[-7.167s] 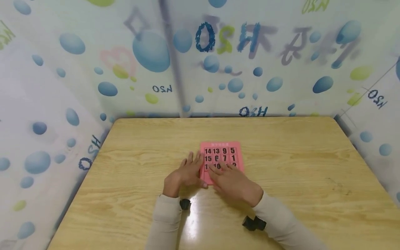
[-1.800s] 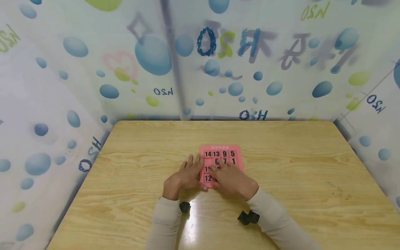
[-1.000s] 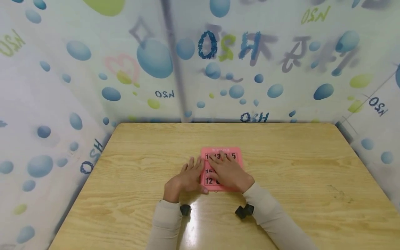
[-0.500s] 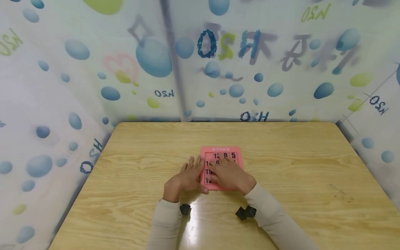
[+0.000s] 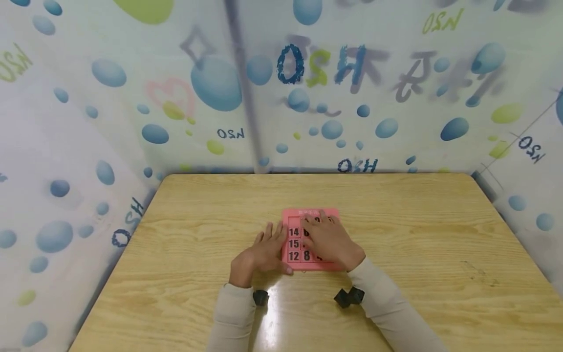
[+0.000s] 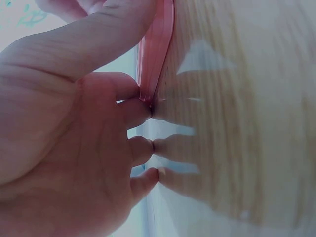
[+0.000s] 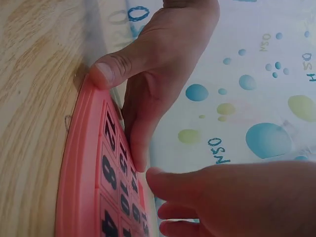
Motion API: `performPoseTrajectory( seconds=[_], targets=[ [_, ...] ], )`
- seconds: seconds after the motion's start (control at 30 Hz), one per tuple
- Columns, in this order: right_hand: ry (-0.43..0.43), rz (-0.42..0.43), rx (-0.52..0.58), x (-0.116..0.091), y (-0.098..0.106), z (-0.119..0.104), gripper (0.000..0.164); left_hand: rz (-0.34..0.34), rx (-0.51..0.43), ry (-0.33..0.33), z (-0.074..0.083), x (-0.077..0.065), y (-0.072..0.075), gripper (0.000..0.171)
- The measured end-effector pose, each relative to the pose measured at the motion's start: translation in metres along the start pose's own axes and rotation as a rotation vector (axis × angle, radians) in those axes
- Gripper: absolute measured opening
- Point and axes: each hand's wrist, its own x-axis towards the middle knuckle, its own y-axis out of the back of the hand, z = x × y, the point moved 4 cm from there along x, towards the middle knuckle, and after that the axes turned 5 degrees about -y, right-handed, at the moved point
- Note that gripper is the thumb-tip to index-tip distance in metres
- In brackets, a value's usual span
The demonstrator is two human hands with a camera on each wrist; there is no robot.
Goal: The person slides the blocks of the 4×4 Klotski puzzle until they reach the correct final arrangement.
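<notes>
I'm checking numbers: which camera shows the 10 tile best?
Right wrist: the 10 tile shows its whole number, though sideways. In the head view, the right hand covers most of it; the left wrist view shows none of it.

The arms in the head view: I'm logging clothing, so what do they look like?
The left hand and right hand wear no gloves. The left sleeve and right sleeve are long, plain and pale beige. A small black block sits by the left one, two angular black blocks by the right; no cables show.
</notes>
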Motion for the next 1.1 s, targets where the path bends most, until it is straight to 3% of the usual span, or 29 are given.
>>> performPoseTrajectory(
  seconds=[0.27, 0.6, 1.1],
  targets=[
    [-0.039, 0.005, -0.009, 0.001, -0.004, 0.002, 0.050, 0.000, -0.004, 0.004, 0.001, 0.000, -0.002, 0.116],
    [-0.017, 0.022, -0.005, 0.007, -0.012, -0.004, 0.052, -0.011, -0.003, 0.021, 0.001, 0.000, 0.001, 0.115],
    [0.049, -0.041, 0.142, 0.008, -0.018, -0.012, 0.062, -0.012, 0.006, 0.017, 0.000, 0.001, 0.002, 0.115]
  ],
)
